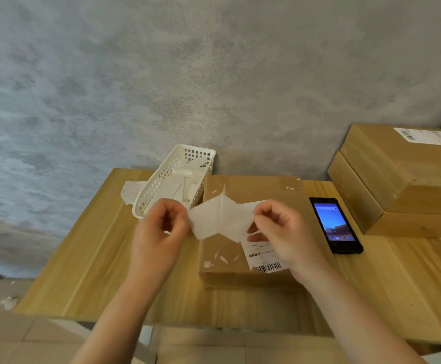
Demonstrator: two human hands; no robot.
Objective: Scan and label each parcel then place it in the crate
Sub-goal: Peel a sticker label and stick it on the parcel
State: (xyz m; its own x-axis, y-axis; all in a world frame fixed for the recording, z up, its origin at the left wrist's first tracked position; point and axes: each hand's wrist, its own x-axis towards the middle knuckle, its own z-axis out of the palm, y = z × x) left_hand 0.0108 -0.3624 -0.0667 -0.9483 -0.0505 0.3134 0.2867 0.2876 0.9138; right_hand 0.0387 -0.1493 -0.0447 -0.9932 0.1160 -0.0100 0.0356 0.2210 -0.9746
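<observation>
Head view: your left hand (161,227) and right hand (280,229) each pinch one end of a white label sheet (220,219), fingers curled, sheet stretched between them above the parcel (240,258). Parcel lies flat on the wooden table (96,258), barcode label (264,258) stuck near its front right corner. White basket (167,179) touching parcel's back left. Phone (335,224) just right of parcel, screen lit. Two stacked boxes (398,179) far right.

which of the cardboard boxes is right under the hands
The lone box mid-table, between the white basket and the phone. The other two boxes sit stacked at the right, away from both hands.
</observation>
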